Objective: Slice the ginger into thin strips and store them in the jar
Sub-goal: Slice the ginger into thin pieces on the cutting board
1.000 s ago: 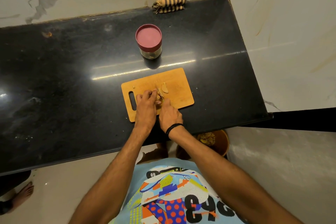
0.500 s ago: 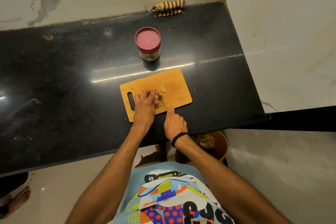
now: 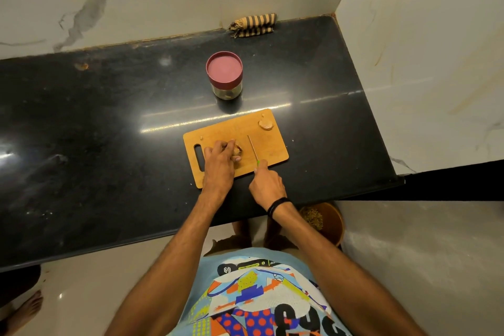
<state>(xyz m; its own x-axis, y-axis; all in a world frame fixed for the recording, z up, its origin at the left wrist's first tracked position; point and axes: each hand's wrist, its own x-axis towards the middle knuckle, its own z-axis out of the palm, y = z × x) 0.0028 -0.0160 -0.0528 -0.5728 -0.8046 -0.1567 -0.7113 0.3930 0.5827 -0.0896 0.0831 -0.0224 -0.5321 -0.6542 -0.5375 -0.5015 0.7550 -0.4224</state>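
A wooden cutting board (image 3: pixel 270 150) lies on the black counter. My left hand (image 3: pixel 219 162) holds a piece of ginger (image 3: pixel 237 150) down on the board's middle. My right hand (image 3: pixel 266 184) grips a knife (image 3: pixel 253 148) by its green handle, the thin blade lying on the board just right of the ginger, apart from it. A cut ginger piece (image 3: pixel 266 124) sits at the board's far right corner. The glass jar (image 3: pixel 225 75) with a red lid on stands behind the board.
A striped folded cloth (image 3: pixel 255 24) lies at the back against the wall. The marble wall closes the counter on the right. A brown bin (image 3: pixel 324 222) stands on the floor under the counter's front edge. Someone's bare foot (image 3: pixel 26 311) shows at bottom left.
My right hand has drawn the knife to the right, away from the ginger. A cut piece now lies at the board's far right corner. My left hand stays on the ginger.
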